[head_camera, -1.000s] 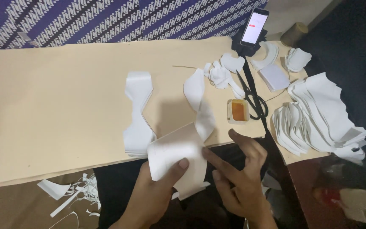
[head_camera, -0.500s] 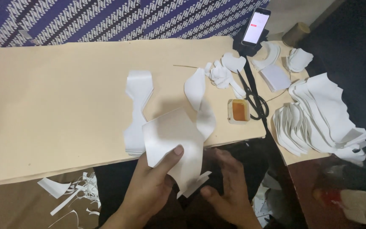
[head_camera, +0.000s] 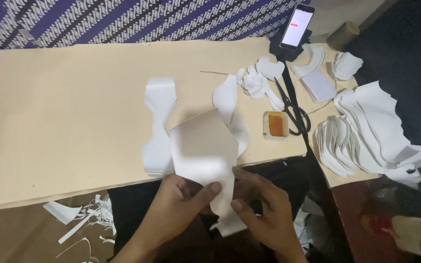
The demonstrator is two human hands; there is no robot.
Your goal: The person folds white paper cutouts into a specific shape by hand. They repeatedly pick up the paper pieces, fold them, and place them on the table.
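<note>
The white sheet (head_camera: pixel 203 151) is looking like thin matt paper or stiff cloth; the counter (head_camera: pixel 64 112) is showing smooth, matt tan board; the scissors (head_camera: pixel 293 109) are appearing as dark metal.

Both hands (head_camera: pixel 220 209) hold a white cut piece (head_camera: pixel 204 151).

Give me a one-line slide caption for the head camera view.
Both hands, left hand and right hand, hold a white cut piece over a tan board.

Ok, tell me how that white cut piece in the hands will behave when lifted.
The white piece looks thin and probably light. It stands up between the left hand and right hand, so likely semi-stiff, though its narrow lower end may flop.
</note>
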